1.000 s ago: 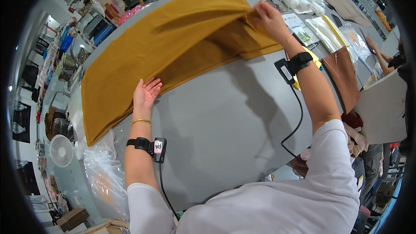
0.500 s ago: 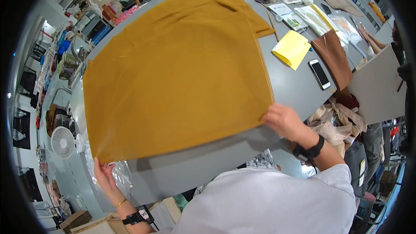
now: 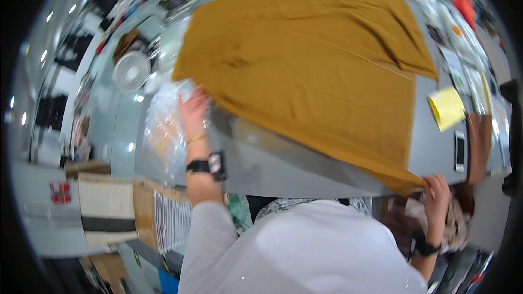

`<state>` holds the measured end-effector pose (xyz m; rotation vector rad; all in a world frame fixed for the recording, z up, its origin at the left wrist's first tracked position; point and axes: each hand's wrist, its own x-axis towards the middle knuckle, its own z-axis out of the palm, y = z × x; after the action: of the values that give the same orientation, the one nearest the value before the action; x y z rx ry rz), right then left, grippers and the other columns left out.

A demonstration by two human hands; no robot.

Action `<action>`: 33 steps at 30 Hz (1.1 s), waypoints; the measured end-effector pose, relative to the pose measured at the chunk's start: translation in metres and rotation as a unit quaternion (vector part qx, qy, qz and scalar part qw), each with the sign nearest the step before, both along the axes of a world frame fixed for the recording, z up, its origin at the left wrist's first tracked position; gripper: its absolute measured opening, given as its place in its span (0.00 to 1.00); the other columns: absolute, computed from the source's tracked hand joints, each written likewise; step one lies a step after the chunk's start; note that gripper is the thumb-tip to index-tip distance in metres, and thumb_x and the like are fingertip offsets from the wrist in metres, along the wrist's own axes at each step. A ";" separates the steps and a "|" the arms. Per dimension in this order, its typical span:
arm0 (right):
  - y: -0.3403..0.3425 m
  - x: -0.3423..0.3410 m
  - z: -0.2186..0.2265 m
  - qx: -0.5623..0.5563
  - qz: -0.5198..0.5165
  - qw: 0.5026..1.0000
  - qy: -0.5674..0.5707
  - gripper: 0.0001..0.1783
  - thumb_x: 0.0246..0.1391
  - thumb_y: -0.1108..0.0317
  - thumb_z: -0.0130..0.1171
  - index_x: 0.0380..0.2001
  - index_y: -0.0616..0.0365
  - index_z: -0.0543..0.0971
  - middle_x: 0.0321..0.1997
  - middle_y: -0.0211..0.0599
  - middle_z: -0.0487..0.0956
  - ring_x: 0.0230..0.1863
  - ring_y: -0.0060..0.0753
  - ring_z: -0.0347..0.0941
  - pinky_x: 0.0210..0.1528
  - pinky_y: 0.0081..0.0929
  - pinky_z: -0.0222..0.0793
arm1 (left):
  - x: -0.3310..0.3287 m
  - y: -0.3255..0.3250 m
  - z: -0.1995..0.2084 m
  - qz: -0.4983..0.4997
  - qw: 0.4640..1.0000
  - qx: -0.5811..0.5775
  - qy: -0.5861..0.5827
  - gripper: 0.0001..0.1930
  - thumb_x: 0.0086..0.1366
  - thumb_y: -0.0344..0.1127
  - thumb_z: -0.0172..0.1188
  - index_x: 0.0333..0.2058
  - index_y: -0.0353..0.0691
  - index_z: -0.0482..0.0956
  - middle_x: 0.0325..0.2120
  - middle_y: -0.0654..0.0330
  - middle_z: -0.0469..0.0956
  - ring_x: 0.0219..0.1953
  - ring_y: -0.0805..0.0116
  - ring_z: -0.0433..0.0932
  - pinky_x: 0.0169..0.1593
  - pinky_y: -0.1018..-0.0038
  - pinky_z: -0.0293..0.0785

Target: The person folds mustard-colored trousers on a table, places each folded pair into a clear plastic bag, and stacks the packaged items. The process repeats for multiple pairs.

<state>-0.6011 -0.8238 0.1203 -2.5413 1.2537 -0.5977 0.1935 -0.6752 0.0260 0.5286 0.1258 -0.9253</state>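
A large mustard-brown cloth (image 3: pixel 305 65) lies spread over the grey table, with folds and ripples toward its far right side. My right hand (image 3: pixel 437 195) is closed on its near right corner, pulled out to a point past the table's front edge. Beside the cloth's near left edge is my left hand (image 3: pixel 193 108), slightly blurred, its fingertips pinching that edge. Between the hands the near edge runs slantwise and casts a shadow on the table. Beneath my left hand lies a crumpled clear plastic bag (image 3: pixel 166 130).
On the table's right are a yellow folded sheet (image 3: pixel 447 109), a white phone (image 3: pixel 460 151), a brown piece of material (image 3: pixel 479 147) and plastic-wrapped packages. A white fan (image 3: pixel 132 71) stands beyond the table's left side. Cardboard boxes (image 3: pixel 144 212) stand at the near left.
The view has turned, shifting the scene. My right hand has drawn the cloth's near right corner toward me. The near edge, smooth before, now slants and the cloth shows more ripples.
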 end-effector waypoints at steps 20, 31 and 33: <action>-0.209 0.025 -0.028 0.012 -0.075 0.963 -0.260 0.09 0.65 0.81 0.58 0.48 0.67 0.79 0.47 0.34 0.80 0.47 0.26 0.77 0.51 0.22 0.73 | -0.074 -0.111 0.062 0.193 0.777 0.206 -0.562 0.15 0.68 0.19 0.58 0.53 0.36 0.75 0.57 0.52 0.76 0.58 0.56 0.78 0.61 0.63 0.76; -0.116 0.452 0.084 -0.204 0.446 0.871 0.014 0.05 0.50 0.71 0.62 0.31 0.56 0.84 0.38 0.39 0.81 0.46 0.46 0.83 0.46 0.39 0.81 | -0.206 -0.086 0.113 0.084 0.366 0.208 -0.903 0.20 0.63 0.20 0.58 0.56 0.34 0.75 0.59 0.46 0.73 0.59 0.43 0.74 0.62 0.56 0.71; -0.129 0.436 0.088 -0.237 0.425 0.873 0.043 0.03 0.48 0.73 0.63 0.28 0.57 0.83 0.38 0.40 0.81 0.43 0.48 0.83 0.42 0.41 0.81 | -0.227 -0.069 0.104 0.244 0.285 0.210 -0.903 0.19 0.66 0.28 0.62 0.55 0.34 0.75 0.56 0.46 0.75 0.55 0.41 0.75 0.60 0.54 0.73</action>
<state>-0.1655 -0.9530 0.2080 -3.1430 -0.1221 -0.6118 -0.0339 -0.7438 0.1303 1.6435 -1.5630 0.8372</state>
